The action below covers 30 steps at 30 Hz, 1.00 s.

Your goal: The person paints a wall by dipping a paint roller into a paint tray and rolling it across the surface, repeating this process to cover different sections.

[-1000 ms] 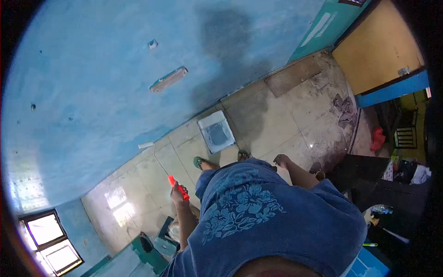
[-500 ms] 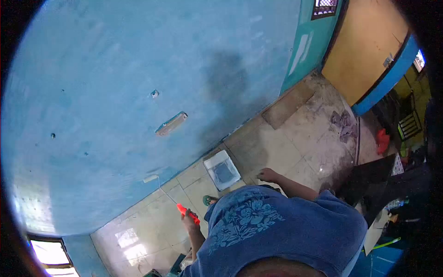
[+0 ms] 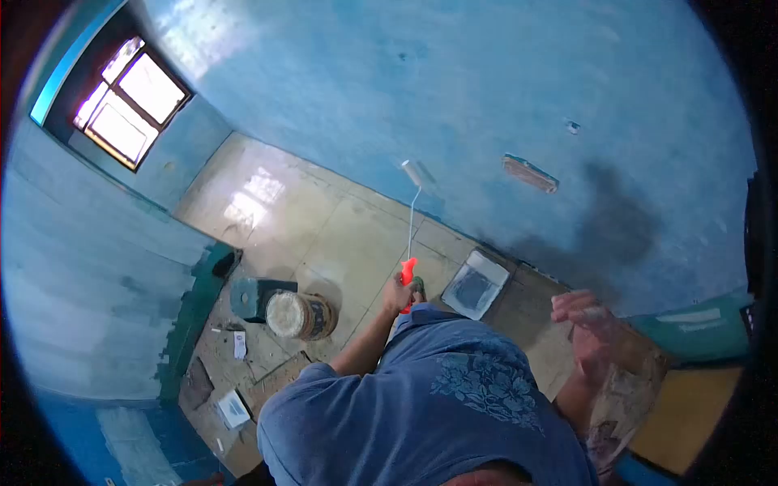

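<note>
My left hand (image 3: 399, 293) is wrapped round the bright orange handle of a paint roller (image 3: 408, 266). The thin wire frame of the roller rises from the handle, and its white sleeve (image 3: 416, 172) is at the lower part of the blue wall (image 3: 454, 97). My right hand (image 3: 585, 322) is raised on the right side, slightly blurred, with fingers loosely bent and apart from the thumb and nothing in them. Between the hands, a white paint tray (image 3: 476, 285) lies on the floor near the wall's foot, with greyish-blue paint residue inside.
A paint-stained bucket (image 3: 301, 316) stands left of me beside a dark green stool (image 3: 261, 298). Scraps and a white box-like piece (image 3: 233, 409) lie on the tiled floor (image 3: 332, 235). A window (image 3: 134, 101) is at upper left. The wall has a recessed rectangular patch (image 3: 531, 172).
The view has swung left, bringing the window, bucket and stool into sight. The roller stays in my left hand. My right hand has lifted and its fingers have loosened.
</note>
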Each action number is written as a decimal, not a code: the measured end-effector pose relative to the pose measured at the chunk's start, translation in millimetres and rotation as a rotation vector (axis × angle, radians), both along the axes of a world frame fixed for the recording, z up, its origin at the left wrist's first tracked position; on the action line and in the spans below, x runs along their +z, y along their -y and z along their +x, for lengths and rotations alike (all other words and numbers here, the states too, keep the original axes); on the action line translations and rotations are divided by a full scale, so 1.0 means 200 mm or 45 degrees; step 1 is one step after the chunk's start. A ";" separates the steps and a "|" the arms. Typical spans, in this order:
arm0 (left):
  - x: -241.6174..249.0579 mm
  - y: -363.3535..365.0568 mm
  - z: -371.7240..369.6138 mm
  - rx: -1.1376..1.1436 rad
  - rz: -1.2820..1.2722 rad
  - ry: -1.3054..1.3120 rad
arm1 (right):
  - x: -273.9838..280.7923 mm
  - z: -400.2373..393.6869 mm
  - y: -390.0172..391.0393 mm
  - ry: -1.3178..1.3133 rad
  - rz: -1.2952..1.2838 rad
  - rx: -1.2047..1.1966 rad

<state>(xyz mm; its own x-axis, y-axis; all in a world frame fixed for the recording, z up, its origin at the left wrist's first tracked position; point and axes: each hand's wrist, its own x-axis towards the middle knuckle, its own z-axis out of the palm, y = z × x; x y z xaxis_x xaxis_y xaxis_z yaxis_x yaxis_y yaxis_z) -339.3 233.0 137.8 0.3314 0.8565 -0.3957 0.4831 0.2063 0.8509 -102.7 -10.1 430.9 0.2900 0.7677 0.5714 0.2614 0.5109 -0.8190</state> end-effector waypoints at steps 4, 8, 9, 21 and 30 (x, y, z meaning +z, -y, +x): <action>0.11 -0.04 -0.02 -0.082 0.075 -0.069 | 0.14 0.03 -0.20 0.031 0.260 0.327; 0.09 -0.02 -0.05 -0.171 0.066 -0.073 | 0.26 0.00 -0.29 0.077 0.542 0.481; 0.13 -0.01 -0.05 -0.166 -0.057 -0.046 | 0.31 -0.04 -0.28 0.080 0.545 0.466; -0.10 -0.11 -0.11 -0.185 0.030 -0.053 | 0.71 -0.12 -0.15 0.089 0.810 0.292; 0.00 -0.05 -0.17 0.034 -0.389 0.430 | 0.28 0.04 -0.17 -0.134 0.285 0.551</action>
